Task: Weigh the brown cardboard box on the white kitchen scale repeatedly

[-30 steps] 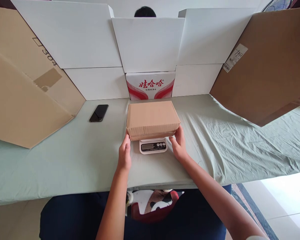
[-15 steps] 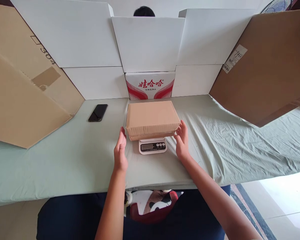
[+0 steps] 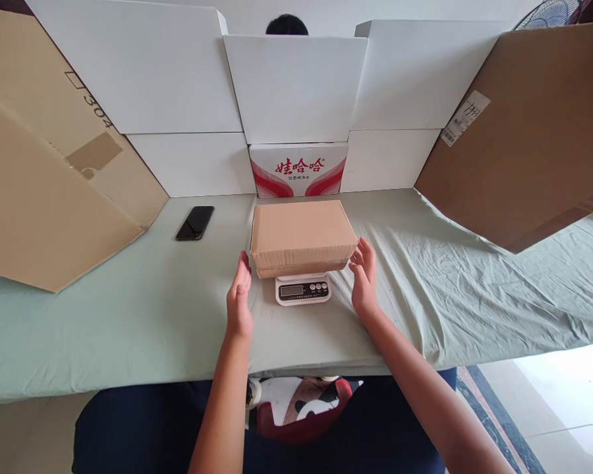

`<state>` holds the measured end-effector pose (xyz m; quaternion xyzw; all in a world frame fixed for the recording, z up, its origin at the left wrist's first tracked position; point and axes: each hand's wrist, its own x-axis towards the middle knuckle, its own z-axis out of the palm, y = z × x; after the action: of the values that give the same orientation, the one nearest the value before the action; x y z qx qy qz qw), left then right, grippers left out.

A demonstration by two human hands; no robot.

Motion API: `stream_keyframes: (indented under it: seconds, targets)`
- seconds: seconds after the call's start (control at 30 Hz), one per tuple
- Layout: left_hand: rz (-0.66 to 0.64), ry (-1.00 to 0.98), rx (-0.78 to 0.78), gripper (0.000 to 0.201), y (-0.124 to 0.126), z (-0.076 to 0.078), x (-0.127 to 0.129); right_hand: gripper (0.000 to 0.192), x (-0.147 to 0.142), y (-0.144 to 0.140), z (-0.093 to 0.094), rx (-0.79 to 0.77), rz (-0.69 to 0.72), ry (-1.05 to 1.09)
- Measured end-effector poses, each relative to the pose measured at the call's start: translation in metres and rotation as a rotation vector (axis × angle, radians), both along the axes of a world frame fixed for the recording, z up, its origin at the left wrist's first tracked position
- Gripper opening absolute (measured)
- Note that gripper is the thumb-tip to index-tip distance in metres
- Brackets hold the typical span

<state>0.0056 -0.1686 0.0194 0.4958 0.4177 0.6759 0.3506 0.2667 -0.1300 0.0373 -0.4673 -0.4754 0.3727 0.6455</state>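
Midway between the near and far edges of the counter [image 3: 153, 322], the carton [image 3: 302, 227] atop the scale [image 3: 304, 289] looks stiff, probably light but dentable, best held low on both short sides, where your left fingers [image 3: 243, 266] and right fingers [image 3: 368, 253] stand parted around it, unclamped.

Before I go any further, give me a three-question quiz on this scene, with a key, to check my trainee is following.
1. True or false: the black smartphone lies to the left of the closed cardboard box.
2. What is directly beneath the box?
A) the smartphone
B) a white digital scale
C) the red-lettered water carton
3. Short answer: is the left grip open, or closed on the box?

Key
1. True.
2. B.
3. Open; it is beside the box, not clasping it.
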Motion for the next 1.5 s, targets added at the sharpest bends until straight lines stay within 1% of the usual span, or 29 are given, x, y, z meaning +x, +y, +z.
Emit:
stream_keyframes:
  seconds: [0.13,0.3,0.47,0.6,0.8,0.9,0.97,1.07,1.13,1.2,1.23,1.27,1.3,1.37,1.43,1.5]
  targets:
    - [-0.005,-0.015,-0.002,0.073,0.001,0.0,0.001,0.051,0.001,0.0,0.0,0.006,0.022,-0.043]
    - [-0.014,-0.025,0.001,0.075,0.002,-0.001,0.002,0.046,0.0,0.002,0.001,0.057,0.065,-0.085]
    - [-0.003,-0.019,-0.033,0.08,0.003,-0.002,0.002,0.046,-0.001,0.003,0.004,0.037,0.066,-0.051]
    - [-0.018,-0.001,-0.043,0.079,0.003,-0.002,0.002,0.044,-0.002,0.003,0.006,0.017,0.053,-0.028]
    - [-0.018,0.016,-0.083,0.086,0.004,-0.001,0.005,0.043,-0.002,0.002,0.005,0.022,0.08,-0.037]
    - [-0.014,0.023,-0.076,0.086,0.002,-0.002,0.006,0.043,-0.002,0.001,0.006,0.011,0.089,-0.014]
    - [-0.004,0.024,-0.071,0.086,0.003,-0.002,0.002,0.044,-0.002,0.001,0.006,0.011,0.087,-0.001]
    - [0.067,0.081,-0.108,0.079,0.012,-0.001,-0.02,0.045,-0.002,0.001,0.007,-0.009,0.069,0.017]
    - [0.145,0.224,-0.189,0.069,0.028,-0.001,-0.047,0.046,-0.002,0.002,0.007,-0.032,0.064,0.021]
    - [0.216,0.361,-0.26,0.064,0.05,-0.002,-0.081,0.047,-0.001,0.004,0.007,-0.044,0.061,0.02]
    - [0.243,0.424,-0.267,0.062,0.063,-0.001,-0.098,0.047,-0.001,0.005,0.006,-0.043,0.058,0.019]
    - [0.299,0.496,-0.269,0.06,0.076,-0.001,-0.116,0.047,-0.001,0.005,0.006,-0.039,0.053,0.019]
    - [0.365,0.588,-0.276,0.057,0.089,0.0,-0.132,0.048,-0.001,0.006,0.006,-0.034,0.048,0.018]
    - [0.438,0.779,-0.324,0.05,0.112,0.001,-0.158,0.048,0.0,0.007,0.005,-0.024,0.039,0.011]
    - [0.461,0.907,-0.351,0.042,0.129,0.002,-0.176,0.047,0.0,0.008,0.005,-0.025,0.034,0.0]
    - [0.465,0.918,-0.351,0.032,0.14,0.001,-0.186,0.046,0.0,0.008,0.005,-0.039,0.032,0.001]
